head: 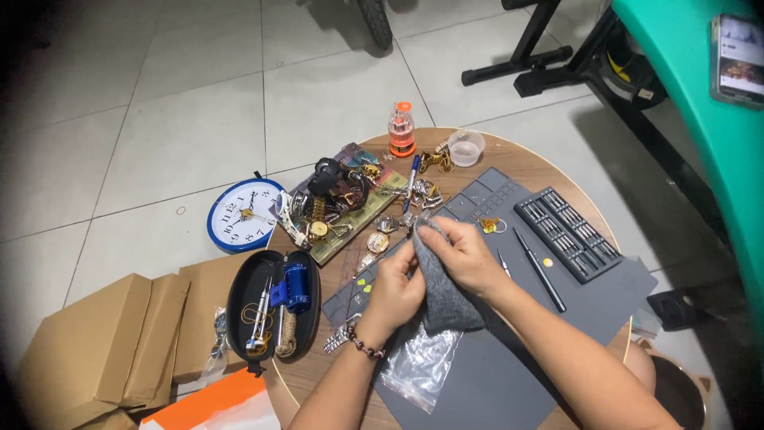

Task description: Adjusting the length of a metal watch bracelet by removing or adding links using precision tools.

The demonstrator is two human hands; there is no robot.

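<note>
The grey cloth (442, 287) in your left hand (392, 293) and right hand (465, 256) looks soft, woolly and matt. Under it, the grey mat (509, 374) is smooth, dull rubber, and the table (525, 159) shows a wood-grain finish. The small bag (419, 368) is clear, shiny plastic. The heap of watches (338, 199) glints with polished metal, gold and silver. The black case (272, 306) has a glossy rim; the boxes (111, 342) are plain matt cardboard.

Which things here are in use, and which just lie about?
In use: grey cloth, held by left hand and right hand.
Lying about: wall clock, screwdriver bit set, open tool case, plastic bag, cardboard boxes.
</note>
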